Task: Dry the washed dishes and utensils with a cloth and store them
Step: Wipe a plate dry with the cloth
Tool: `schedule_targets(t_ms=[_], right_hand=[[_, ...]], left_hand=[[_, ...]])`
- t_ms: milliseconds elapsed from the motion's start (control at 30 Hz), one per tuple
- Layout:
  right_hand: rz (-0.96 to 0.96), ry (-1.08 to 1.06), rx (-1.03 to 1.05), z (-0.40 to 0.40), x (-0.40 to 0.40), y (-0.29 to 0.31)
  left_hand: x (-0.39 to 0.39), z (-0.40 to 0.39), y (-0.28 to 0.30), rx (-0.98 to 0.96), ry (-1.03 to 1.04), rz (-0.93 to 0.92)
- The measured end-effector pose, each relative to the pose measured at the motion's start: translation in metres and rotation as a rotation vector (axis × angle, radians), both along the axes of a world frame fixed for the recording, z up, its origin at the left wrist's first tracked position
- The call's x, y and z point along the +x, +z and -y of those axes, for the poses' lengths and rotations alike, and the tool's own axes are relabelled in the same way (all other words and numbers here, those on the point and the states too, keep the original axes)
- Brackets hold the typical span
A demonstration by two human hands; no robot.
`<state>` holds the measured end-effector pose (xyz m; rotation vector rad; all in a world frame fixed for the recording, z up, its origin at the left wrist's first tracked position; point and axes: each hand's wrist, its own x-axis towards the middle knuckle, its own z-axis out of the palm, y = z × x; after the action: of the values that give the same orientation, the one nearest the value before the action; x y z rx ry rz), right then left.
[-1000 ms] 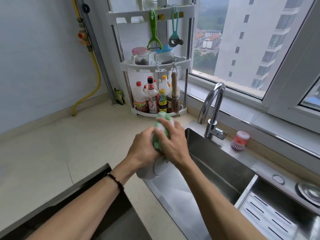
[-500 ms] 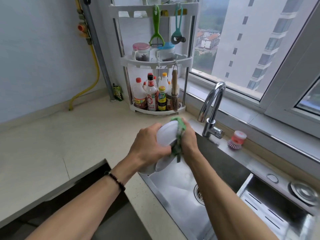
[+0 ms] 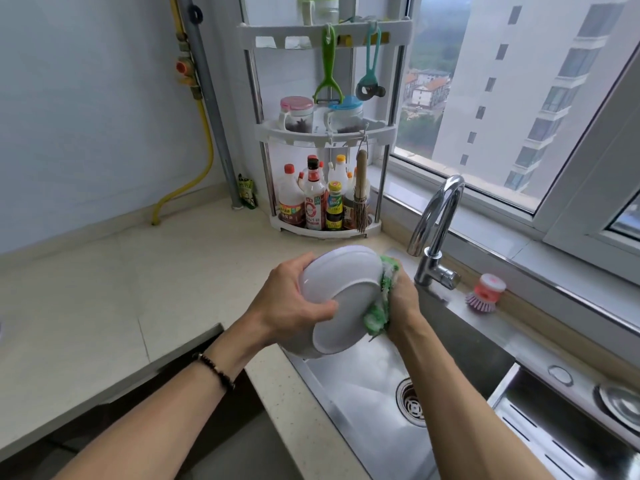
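My pale speckled stone bench point(image 3: 104, 299) runs wide on my left and meets the stainless steel sink point(image 3: 460, 344), whose smooth basin has a round slotted drain point(image 3: 414, 403). In the corner stands a white plastic three-tier rack point(image 3: 325, 133) on metal posts; its bottom shelf carries sauce bottles point(image 3: 313, 199) with red, white and yellow labels, the print too small for me to read. A curved chrome tap point(image 3: 436, 230) rises beside the basin, and a pink dish brush point(image 3: 485, 292) sits on the sink's far ledge.

Over the near left corner of the sink I hold a white, glossy, round bowl point(image 3: 341, 299), tilted on edge with its underside and foot ring towards me. My left hand point(image 3: 291, 303) grips it from the left, fingers curled over the upper rim and thumb pressed across the base. My right hand point(image 3: 403, 306) is on the bowl's right side, closed around a green, nubby, fluffy cloth point(image 3: 384, 299) that is bunched against the bowl's rim. A dark beaded bracelet point(image 3: 214, 370) circles my left wrist.
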<state>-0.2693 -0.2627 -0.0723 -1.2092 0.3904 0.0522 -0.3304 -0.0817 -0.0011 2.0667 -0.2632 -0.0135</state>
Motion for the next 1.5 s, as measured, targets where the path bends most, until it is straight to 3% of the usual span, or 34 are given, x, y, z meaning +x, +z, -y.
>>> schedule_targets(t_ms=[167,233,433,567,600,733,867,1033,1067,1133,1200,1267,1400,1500], right_hand=[[0.314,0.232,-0.617,0.002,-0.002,0.038],[0.364,0.255,-0.726,-0.005,-0.007,0.050],[0.497,0.138,-0.709,-0.040,-0.029,0.037],[0.177,0.049,-0.209,-0.029,-0.010,0.038],[0.142,0.062,-0.173,-0.029,-0.007,0.038],[0.281,0.129,-0.371,-0.048,-0.021,0.038],[0.050,0.072,-0.007,-0.027,-0.008,0.032],[0.258,0.101,-0.346,-0.040,-0.013,0.031],[0.244,0.104,-0.301,-0.038,-0.014,0.027],[0.091,0.060,-0.018,-0.026,-0.014,0.024],[-0.055,0.023,0.232,-0.008,-0.008,0.017],[-0.112,-0.005,0.344,0.002,-0.007,0.013],[-0.050,-0.090,0.193,0.016,-0.003,0.009],[0.089,0.000,-0.193,0.023,-0.002,0.026]], left_hand=[[0.007,0.001,0.013,0.275,-0.131,-0.163],[0.010,0.011,0.016,0.280,-0.113,-0.137],[0.011,0.021,0.009,0.288,0.017,-0.003],[0.002,0.023,0.004,0.288,0.024,0.082],[0.002,0.023,0.004,0.272,0.053,0.092],[0.006,0.025,0.005,0.261,0.121,0.101],[0.001,0.024,0.009,0.318,0.026,0.147],[0.008,0.034,0.012,0.341,0.071,0.123],[0.008,0.035,0.013,0.364,0.050,0.127],[0.007,0.033,0.016,0.346,-0.027,0.135],[0.003,0.030,0.020,0.187,-0.074,0.145],[0.001,0.027,0.022,0.018,-0.069,0.114],[0.009,0.010,0.020,-0.106,-0.100,-0.100],[0.016,0.009,0.027,0.045,-0.125,-0.167]])
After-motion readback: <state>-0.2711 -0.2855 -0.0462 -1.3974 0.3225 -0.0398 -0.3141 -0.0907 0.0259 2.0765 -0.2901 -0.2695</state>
